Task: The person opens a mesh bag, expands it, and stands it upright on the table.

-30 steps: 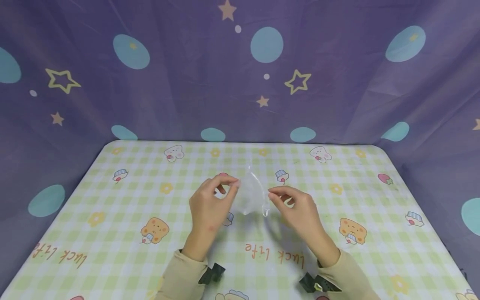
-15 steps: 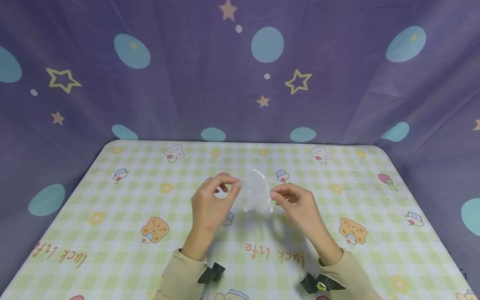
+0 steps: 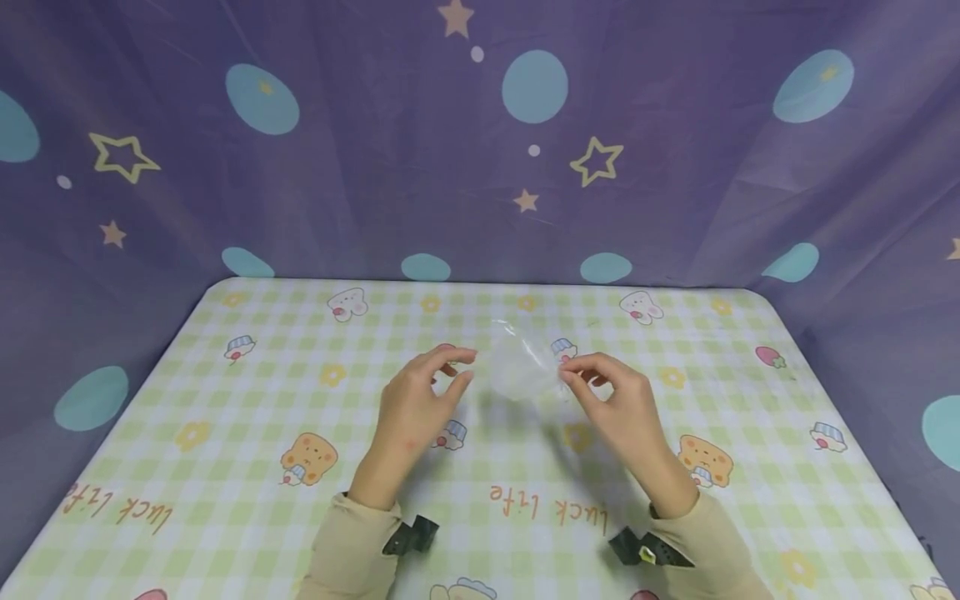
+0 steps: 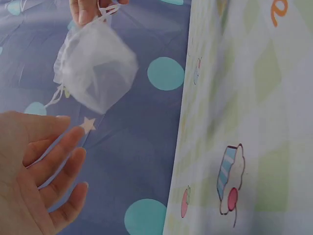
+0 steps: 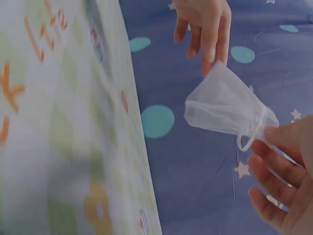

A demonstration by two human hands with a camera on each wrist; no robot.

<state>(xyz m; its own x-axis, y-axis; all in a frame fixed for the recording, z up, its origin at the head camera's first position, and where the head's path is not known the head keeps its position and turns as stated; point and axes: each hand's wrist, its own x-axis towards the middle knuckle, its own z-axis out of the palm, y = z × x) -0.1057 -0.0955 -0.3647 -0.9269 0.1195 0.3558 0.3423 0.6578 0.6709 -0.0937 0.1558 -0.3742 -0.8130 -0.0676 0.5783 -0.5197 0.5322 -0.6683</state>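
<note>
A small sheer white drawstring pouch [image 3: 521,367] hangs in the air over the table's middle. My right hand [image 3: 618,396] pinches its edge between thumb and forefinger. In the right wrist view the pouch [image 5: 225,103] spreads away from that hand, and a white cord loop [image 5: 246,143] dangles by the fingertips. My left hand [image 3: 423,396] is on the other side, thumb and forefinger parted, with a gap between it and the pouch. Seen from the left wrist, the left hand [image 4: 46,166] has loosely bent, spread fingers below the pouch [image 4: 98,68], which looks thin and see-through.
A green-and-white checked tablecloth [image 3: 247,400] with printed cartoon figures covers the table. Behind it and at the sides hangs a purple curtain [image 3: 420,167] with stars and blue dots. Dark straps with small devices sit on both wrists.
My left hand has let go of the pouch, its thumb and forefinger now apart. The right hand has moved a little to the right with the pouch, which now hangs from it alone.
</note>
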